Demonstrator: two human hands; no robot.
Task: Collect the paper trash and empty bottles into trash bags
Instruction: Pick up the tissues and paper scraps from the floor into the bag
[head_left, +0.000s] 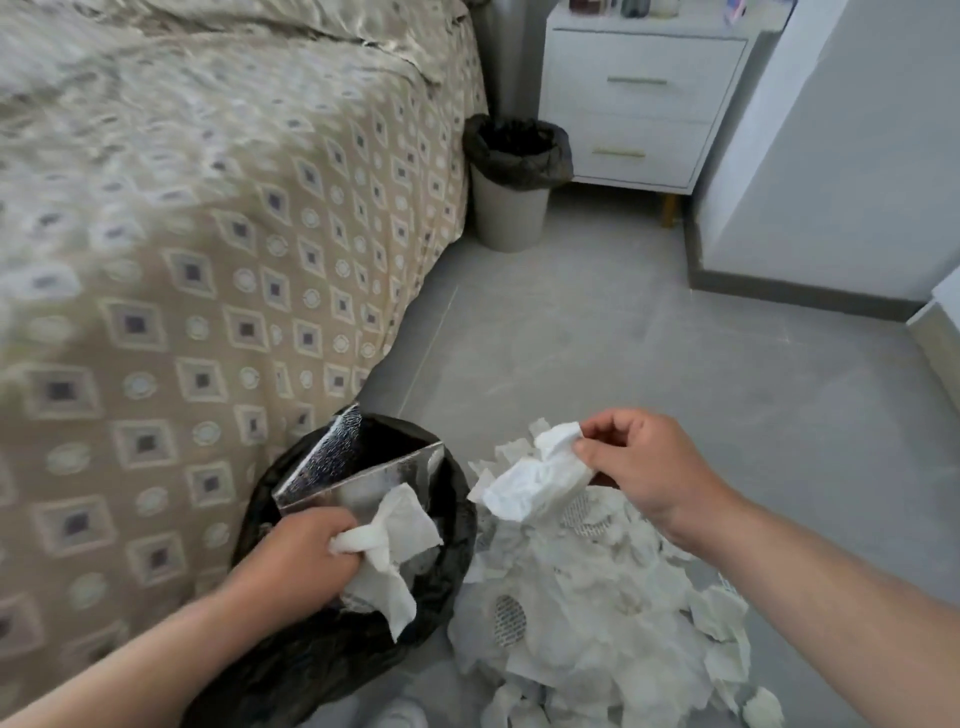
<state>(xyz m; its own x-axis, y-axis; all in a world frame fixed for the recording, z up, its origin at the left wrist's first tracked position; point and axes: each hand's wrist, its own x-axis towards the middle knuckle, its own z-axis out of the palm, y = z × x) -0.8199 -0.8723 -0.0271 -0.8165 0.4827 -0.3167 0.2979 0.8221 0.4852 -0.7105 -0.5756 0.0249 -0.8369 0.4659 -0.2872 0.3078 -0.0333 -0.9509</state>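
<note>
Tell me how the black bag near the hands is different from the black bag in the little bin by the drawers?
The near bag sits loose and floppy on the floor by the bed, while the far bag is stretched over a pale bin's rim. The near bag holds a shiny box and tissue, and the left hand is over it; no trash shows in the far bag, and nobody is touching it. Both are black plastic and open on top.

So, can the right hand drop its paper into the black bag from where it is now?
Probably yes. The right hand holds crumpled paper just beside the open black bag; only the left hand hangs over the opening.
</note>
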